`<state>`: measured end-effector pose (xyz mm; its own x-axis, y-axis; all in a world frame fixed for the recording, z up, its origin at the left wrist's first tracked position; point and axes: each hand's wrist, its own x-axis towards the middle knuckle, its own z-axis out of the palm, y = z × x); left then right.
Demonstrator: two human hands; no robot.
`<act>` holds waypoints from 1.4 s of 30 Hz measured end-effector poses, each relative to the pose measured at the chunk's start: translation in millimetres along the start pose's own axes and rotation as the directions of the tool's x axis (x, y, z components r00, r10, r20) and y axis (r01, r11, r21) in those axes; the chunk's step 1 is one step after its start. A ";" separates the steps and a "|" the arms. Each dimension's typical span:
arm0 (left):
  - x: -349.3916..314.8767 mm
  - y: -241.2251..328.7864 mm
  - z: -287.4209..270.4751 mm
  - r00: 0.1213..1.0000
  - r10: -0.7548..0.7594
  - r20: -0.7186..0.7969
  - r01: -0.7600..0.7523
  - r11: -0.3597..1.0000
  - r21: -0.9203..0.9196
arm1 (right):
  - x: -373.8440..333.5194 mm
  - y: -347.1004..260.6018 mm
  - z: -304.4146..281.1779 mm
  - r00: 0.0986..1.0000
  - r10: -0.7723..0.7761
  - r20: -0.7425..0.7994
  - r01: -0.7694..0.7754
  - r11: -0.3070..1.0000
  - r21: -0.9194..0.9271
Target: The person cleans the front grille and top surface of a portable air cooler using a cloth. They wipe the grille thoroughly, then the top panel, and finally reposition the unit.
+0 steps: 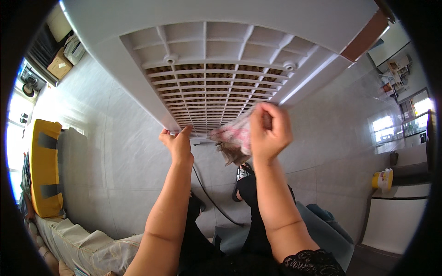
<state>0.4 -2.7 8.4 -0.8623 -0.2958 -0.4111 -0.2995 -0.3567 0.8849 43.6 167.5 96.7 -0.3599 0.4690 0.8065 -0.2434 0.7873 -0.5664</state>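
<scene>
In front of me stands a white air cooler (pixel 110 60) with a slatted grille (pixel 207 87). Brown ribbed material shows behind its slats. My left hand (pixel 178 146) grips the casing's edge at the grille's lower left, thumb on the front and fingers partly hidden round the side. A pink and white cloth (pixel 235 132), greyish and dirty at its hanging end, is bunched in my closed right hand (pixel 270 131). The cloth lies against the grille's lower right part, with its loose end dangling below.
A black cord (pixel 207 193) runs across the grey tiled floor (pixel 124 170) near my sandalled feet. To the left are a yellow padded piece (pixel 46 168) and a pale fabric cover (pixel 92 239). On the right, a yellow and white tub (pixel 383 179) sits by a white cabinet (pixel 396 223).
</scene>
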 end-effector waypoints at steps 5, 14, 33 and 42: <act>7.2 -8.6 -5.6 0.999 0.019 0.026 -0.019 1.000 -0.014 | -2.8 -3.8 4.0 1.000 -0.022 0.020 0.021 0.997 0.080; 2.6 -3.7 0.5 1.000 0.015 0.007 -0.015 1.000 0.015 | -11.8 -4.8 7.9 0.986 -0.103 0.129 0.080 0.982 0.174; 8.2 -9.3 -2.3 0.997 0.056 -0.049 -0.052 0.996 0.075 | -24.4 11.0 3.0 0.994 0.097 0.055 -0.103 0.988 0.111; 12.0 -11.1 -4.9 0.998 0.055 -0.022 -0.054 0.998 0.041 | -14.6 6.2 -4.1 0.999 -0.007 0.051 0.004 0.998 0.060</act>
<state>-4.6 -6.6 -7.5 -0.8683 -0.3342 -0.3666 -0.2689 -0.3041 0.9139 51.0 167.2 82.1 -0.4040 0.4420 0.8009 -0.2989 0.7637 -0.5722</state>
